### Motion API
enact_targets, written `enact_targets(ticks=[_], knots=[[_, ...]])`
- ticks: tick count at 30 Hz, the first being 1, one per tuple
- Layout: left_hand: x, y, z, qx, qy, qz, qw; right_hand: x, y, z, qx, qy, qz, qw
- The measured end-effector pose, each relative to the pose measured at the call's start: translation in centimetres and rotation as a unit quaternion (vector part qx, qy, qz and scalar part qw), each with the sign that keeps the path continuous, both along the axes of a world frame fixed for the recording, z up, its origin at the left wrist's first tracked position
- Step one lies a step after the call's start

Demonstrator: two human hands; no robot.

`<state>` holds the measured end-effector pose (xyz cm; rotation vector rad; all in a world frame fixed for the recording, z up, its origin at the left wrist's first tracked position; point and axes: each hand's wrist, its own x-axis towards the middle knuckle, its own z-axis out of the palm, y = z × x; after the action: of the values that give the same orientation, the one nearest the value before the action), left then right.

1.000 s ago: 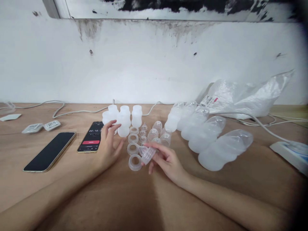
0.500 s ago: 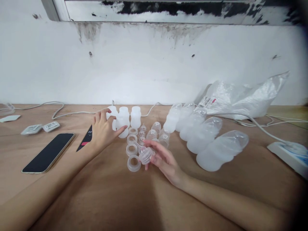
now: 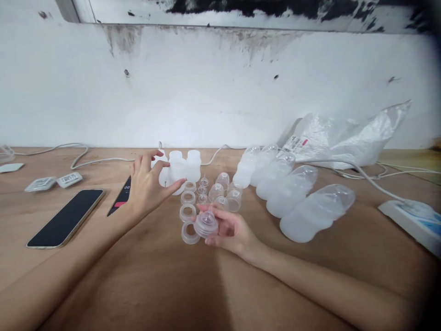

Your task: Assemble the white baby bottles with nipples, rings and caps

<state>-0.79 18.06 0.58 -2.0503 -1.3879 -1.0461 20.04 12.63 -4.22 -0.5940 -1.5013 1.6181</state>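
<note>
My right hand (image 3: 237, 234) holds a clear bottle nipple seated in a ring collar (image 3: 206, 225), between thumb and fingers, nipple upward, just above the table. Beside it stands a column of clear ring collars (image 3: 188, 213), with small clear nipples (image 3: 202, 190) to their right. My left hand (image 3: 146, 181) has its thumb and fingers spread wide beside the frosted white bottle bodies (image 3: 193, 166) at the back. Its fingers partly cover the leftmost ones; whether they touch one I cannot tell. Clear dome caps (image 3: 234, 200) stand behind my right hand.
Several capped frosted bottles (image 3: 303, 218) form a slanted row at the right. Behind them lies a plastic bag (image 3: 344, 138), with a power strip (image 3: 411, 220) at far right. A phone (image 3: 65, 218), a second dark screen (image 3: 120, 197) and white cables (image 3: 81, 158) are at left.
My right hand has turned the nipple and collar from a sideways tilt to more upright. My left hand stays spread by the bottles. The whole view has shifted slightly.
</note>
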Motion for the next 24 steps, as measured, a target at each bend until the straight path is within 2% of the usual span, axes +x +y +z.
enact_targets(ticks=[2,5,8,11,15,18,24], knots=[[0.5,-0.7,0.9,-0.003,-0.010,-0.037,0.999,0.0,0.1,-0.3,0.015,-0.005,0.001,1.000],[1.2,-2.0,2.3,-0.038,-0.046,-0.125,0.990,0.1,0.2,-0.5,0.050,-0.006,-0.011,0.999],[1.5,-3.2,2.7,-0.091,-0.101,-0.205,0.969,0.3,0.2,-0.3,0.102,-0.032,-0.056,0.993],[1.3,-4.3,1.6,-0.136,-0.120,-0.241,0.953,0.7,-0.2,0.2,0.097,-0.050,-0.094,0.990],[0.3,-5.7,-1.2,-0.197,-0.038,-0.277,0.940,1.3,-0.7,0.4,0.049,-0.031,-0.102,0.993],[-0.2,-6.4,-2.8,-0.227,-0.027,-0.286,0.930,1.5,-0.8,0.2,0.030,-0.019,-0.105,0.994],[0.0,-6.5,-3.7,-0.226,-0.040,-0.279,0.932,1.4,-0.3,0.0,-0.007,-0.007,-0.100,0.995]])
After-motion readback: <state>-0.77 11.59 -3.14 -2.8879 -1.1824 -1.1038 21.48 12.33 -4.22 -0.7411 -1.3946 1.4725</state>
